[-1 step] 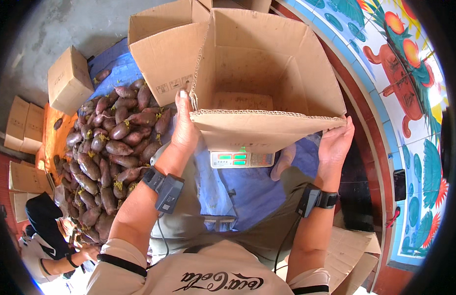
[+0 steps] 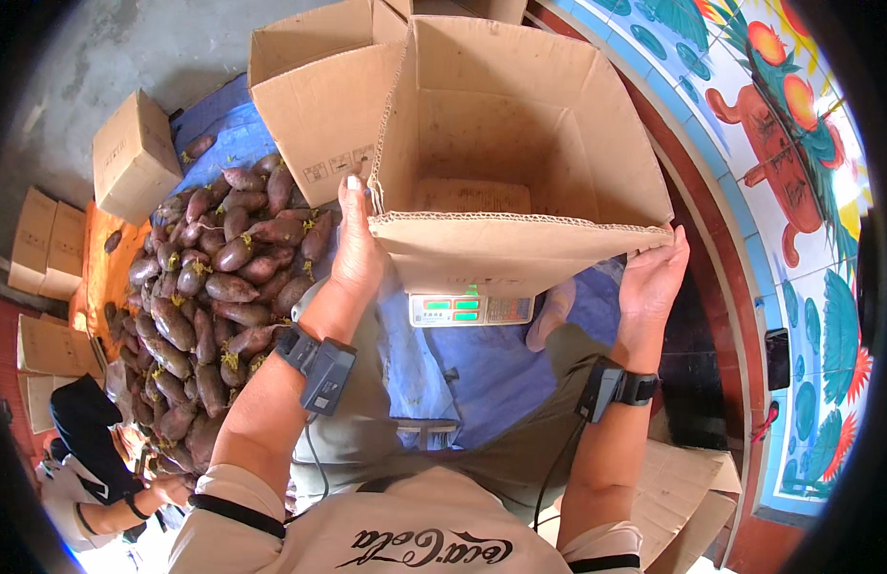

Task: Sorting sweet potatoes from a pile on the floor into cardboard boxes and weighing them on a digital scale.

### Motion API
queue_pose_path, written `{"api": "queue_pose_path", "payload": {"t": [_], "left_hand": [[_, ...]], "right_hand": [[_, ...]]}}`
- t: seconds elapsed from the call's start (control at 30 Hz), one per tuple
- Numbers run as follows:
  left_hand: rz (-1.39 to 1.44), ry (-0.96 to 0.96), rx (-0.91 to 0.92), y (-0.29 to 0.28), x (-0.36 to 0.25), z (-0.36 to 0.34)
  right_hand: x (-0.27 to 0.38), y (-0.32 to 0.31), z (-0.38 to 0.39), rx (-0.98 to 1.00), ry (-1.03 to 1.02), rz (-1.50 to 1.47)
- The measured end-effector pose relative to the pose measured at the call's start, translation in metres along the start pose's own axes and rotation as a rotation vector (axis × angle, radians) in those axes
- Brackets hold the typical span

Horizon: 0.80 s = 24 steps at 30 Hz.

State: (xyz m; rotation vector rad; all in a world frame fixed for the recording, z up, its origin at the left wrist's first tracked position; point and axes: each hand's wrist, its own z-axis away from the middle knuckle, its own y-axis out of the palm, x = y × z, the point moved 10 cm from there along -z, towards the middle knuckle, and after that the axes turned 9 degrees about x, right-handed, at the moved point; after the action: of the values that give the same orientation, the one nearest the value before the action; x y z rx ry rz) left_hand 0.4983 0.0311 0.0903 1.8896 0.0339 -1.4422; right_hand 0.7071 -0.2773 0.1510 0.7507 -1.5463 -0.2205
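In front of me stands a tall open cardboard box (image 2: 501, 251), tilted so that I look into it; only its bare inner walls and bottom flaps show. My left hand (image 2: 360, 251) grips its near left corner, thumb up along the edge. At the near right corner, my right hand (image 2: 653, 273) holds the box, its fingers partly hidden behind the cardboard. Just below the near wall, the lit display panel of a digital scale (image 2: 472, 309) shows; the rest of the scale is hidden by the box. Left of my left arm lies a heap of purple-skinned sweet potatoes (image 2: 235, 287), some with yellow sprouts.
Another open carton (image 2: 314, 115) touches the box's left side. A closed carton (image 2: 135, 158) stands beyond the heap. Blue tarpaulin (image 2: 501, 383) covers the floor between my legs. A person's arm (image 2: 128, 514) reaches to the heap at lower left. A painted tile wall (image 2: 797, 239) curves along the right.
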Motion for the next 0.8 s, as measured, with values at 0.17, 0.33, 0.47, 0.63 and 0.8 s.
{"api": "queue_pose_path", "payload": {"t": [0.17,0.33,0.47,0.63,0.8], "left_hand": [[-0.098,0.007,-0.099,-0.039,0.004,-0.004],[-0.144,0.051,-0.194,-0.042,-0.011,0.003],[-0.149,0.032,-0.19,-0.043,-0.015,0.005],[-0.159,0.034,-0.2,-0.042,-0.016,0.005],[-0.203,0.054,-0.211,-0.04,-0.023,0.006]], "right_hand": [[0.002,-0.002,0.004,-0.051,0.021,0.064],[0.004,-0.012,0.004,-0.086,0.014,0.117],[0.005,-0.016,0.005,-0.127,0.026,0.155],[0.008,-0.018,0.006,-0.133,0.007,0.153],[0.008,-0.011,0.005,-0.092,-0.003,0.194]]}}
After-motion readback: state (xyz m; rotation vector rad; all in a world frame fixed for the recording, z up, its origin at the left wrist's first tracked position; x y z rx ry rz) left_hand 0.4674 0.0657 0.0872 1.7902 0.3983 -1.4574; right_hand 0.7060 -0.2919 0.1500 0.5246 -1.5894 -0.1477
